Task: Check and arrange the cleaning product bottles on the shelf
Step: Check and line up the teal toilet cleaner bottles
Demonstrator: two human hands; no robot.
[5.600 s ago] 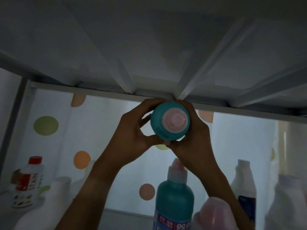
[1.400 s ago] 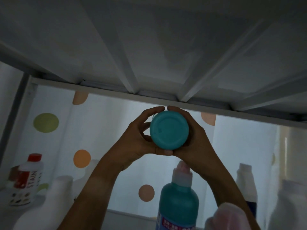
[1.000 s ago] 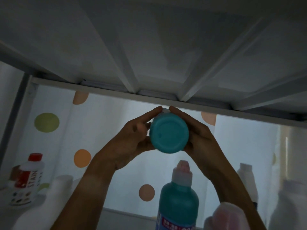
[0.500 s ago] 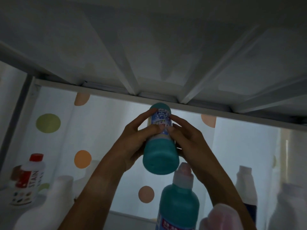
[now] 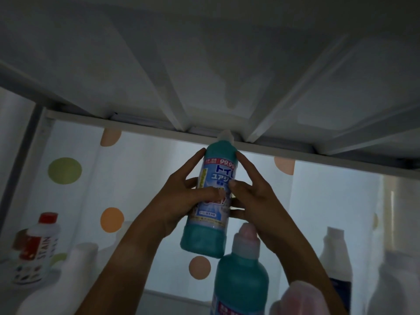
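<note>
Teal bottle [image 5: 210, 208] held up in mid-air, nearly upright, label toward the camera, white cap close under the upper shelf's rear rail. Left hand [image 5: 181, 198] wrapped round the label from the left, thumb across the front. Right hand [image 5: 252, 196] gripping from the right, thumb on the label, index finger stretched up along the bottle's shoulder. Both hands grasping the same bottle.

Directly below and nearer: second teal bottle [image 5: 241, 278] with pale pink cap, standing upright on the lower shelf, partly overlapping the held one's base in view. Pink cap [image 5: 302, 298] of another bottle at bottom right, blurred. White bottle with dark label [image 5: 338, 264] at right, standing further back. More white bottles [image 5: 395, 280] at far right, blurred. White bottles [image 5: 66, 280] at lower left, too dim for detail. Red-capped bottle [image 5: 36, 248] marked "STAIN" at far left, tilted in view.

Overhead: underside of upper shelf [image 5: 204, 64], white, ribbed with slats. Behind: translucent white curtain [image 5: 141, 178] with green, orange and peach dots, backlit. Grey upright post [image 5: 22, 155] at left. Overall dim lighting.
</note>
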